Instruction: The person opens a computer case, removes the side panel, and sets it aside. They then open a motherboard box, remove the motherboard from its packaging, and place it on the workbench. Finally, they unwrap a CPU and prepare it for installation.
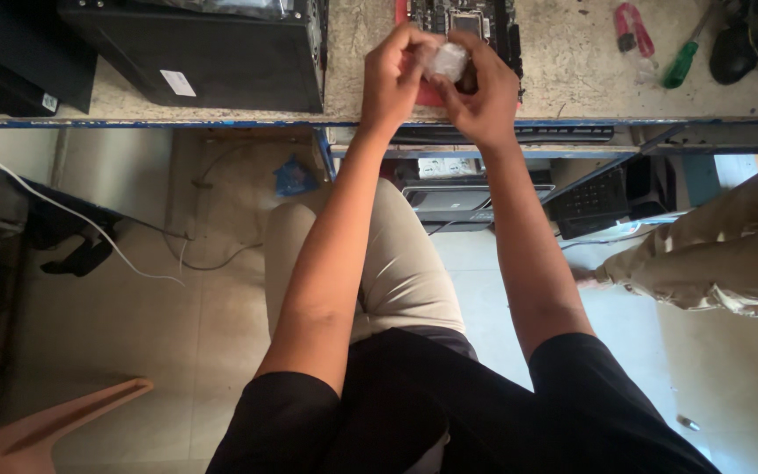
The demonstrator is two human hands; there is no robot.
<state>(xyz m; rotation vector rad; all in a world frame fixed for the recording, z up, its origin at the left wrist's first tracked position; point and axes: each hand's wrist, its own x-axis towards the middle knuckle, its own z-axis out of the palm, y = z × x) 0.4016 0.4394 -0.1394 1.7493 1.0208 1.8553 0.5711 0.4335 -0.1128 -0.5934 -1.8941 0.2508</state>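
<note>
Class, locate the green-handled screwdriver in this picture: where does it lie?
In the head view, the green-handled screwdriver lies on the workbench at the upper right, beside a pink cable and right of the right hand.

Both bare forearms reached forward and converged, wrists close together. The left hand (394,75) and the right hand (484,92) met with knuckles raised, their fingers (423,44) curled inward and pinched toward each other, fingertips nearly touching.

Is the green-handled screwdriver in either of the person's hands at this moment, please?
No, the green-handled screwdriver lies on the bench, apart from both hands, which hold a small clear packet.
</note>
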